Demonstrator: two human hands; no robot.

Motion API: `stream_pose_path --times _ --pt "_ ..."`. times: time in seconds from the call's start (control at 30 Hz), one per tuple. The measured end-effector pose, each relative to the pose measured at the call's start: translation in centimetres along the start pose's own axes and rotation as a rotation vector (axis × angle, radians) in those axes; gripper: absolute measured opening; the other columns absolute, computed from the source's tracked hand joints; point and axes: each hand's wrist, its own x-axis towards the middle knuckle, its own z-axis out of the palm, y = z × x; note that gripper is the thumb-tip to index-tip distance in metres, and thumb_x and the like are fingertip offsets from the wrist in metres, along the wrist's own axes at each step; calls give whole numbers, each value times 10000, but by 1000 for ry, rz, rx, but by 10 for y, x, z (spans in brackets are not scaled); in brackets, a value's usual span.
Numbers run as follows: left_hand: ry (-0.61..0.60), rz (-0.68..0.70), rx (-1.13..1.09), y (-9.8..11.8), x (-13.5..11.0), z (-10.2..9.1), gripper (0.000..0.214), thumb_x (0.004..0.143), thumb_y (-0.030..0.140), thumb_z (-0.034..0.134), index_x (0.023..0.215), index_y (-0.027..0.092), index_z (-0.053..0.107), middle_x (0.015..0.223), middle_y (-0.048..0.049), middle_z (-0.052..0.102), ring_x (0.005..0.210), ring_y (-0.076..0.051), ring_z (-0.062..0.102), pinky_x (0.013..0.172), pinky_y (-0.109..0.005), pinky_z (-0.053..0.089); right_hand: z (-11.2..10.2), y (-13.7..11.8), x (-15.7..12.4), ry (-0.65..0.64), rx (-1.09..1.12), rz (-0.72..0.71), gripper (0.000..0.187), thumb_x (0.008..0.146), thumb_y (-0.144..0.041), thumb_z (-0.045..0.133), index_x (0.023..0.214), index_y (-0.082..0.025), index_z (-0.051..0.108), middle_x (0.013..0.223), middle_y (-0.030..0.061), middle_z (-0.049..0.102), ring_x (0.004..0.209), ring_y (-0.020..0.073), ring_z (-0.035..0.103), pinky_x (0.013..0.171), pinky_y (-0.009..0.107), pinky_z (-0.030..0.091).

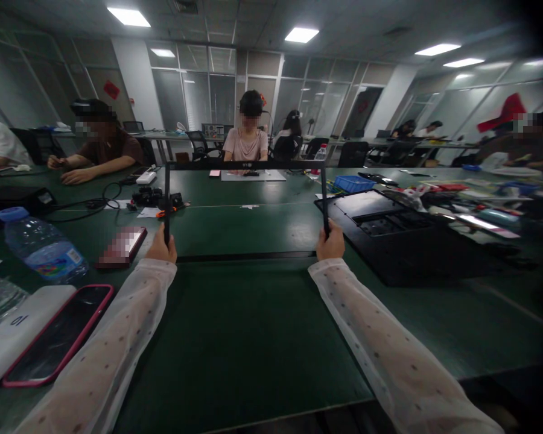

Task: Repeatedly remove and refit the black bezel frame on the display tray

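Note:
A thin black rectangular screen bezel (244, 257), with nothing inside its frame, stands up in front of me. The table and a person opposite show through its opening. My left hand (161, 246) is closed around the lower part of its left side bar. Around the right side bar, at about the same height, my right hand (331, 242) is wrapped. Small light marks sit in the middle of the top bar. Whether the bottom bar touches the green table (253, 337) I cannot tell.
At left lie a pink-edged phone (58, 337), a white case-like object (22, 331), a water bottle (45, 248) and a dark red phone-like object (122, 247). To the right, a large black panel (416, 241) lies near a blue basket (353, 182). Several people sit around.

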Motion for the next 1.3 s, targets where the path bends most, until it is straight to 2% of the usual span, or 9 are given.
stream_pose_path --times 0.17,0.43,0.53,0.67,0.73,0.83,1.0,1.17,1.3 --pt "63 58 -57 -1 -3 -1 705 1008 305 475 1620 132 170 1332 -174 663 875 -212 728 717 -316 527 0 3 0 -12 44 66 527 1006 -404 320 1419 -106 454 1122 160 723 1035 310 687 969 462 504" --pt "-118 53 -8 -11 1 9 845 985 310 486 1673 100 43 1324 -150 666 915 -250 709 761 -363 546 7 11 1 -189 78 191 478 1000 -450 375 1351 -151 499 977 121 759 853 283 714 867 412 526" --pt "-118 49 54 -15 4 11 830 968 321 482 1674 65 131 1374 -195 615 1026 -294 685 843 -399 555 3 11 0 -206 47 181 504 986 -440 403 1393 -164 514 939 95 755 808 265 692 843 390 524" --pt "-84 57 147 -23 6 14 681 954 369 480 1555 50 460 1380 -231 572 1118 -329 651 946 -432 540 1 9 -1 -191 -11 183 535 950 -370 445 1441 -175 529 931 98 735 819 275 667 832 397 525" --pt "-83 92 155 -28 5 17 579 939 371 500 1443 104 603 1339 -200 597 1168 -317 631 1011 -423 519 4 12 -1 -188 -34 165 496 923 -328 462 1373 -168 595 976 121 722 893 294 656 875 429 521" --pt "-158 115 195 -35 4 21 459 919 359 521 1287 166 714 1254 -164 645 1181 -314 621 1051 -438 502 13 23 -1 -260 -88 100 396 851 -266 536 1188 -143 702 1039 159 692 1042 322 614 976 487 485" --pt "-283 86 226 -41 6 22 420 903 359 541 1212 172 755 1184 -156 686 1151 -330 635 1073 -470 490 25 39 -7 -344 -231 151 310 820 -280 628 1062 -161 780 1122 178 640 1126 343 568 985 510 478" --pt "-311 55 217 -43 7 22 468 908 371 543 1257 129 738 1214 -184 675 1183 -343 627 1083 -473 486 25 40 -8 -391 -274 147 351 843 -290 615 1117 -149 782 1147 193 654 1120 349 585 988 506 487" --pt "-256 64 105 -41 6 21 544 903 379 578 1398 165 646 1353 -158 616 1235 -295 610 1104 -452 476 22 34 -1 -419 -241 129 339 824 -236 601 1092 -125 776 1097 197 695 1088 338 628 991 487 500"
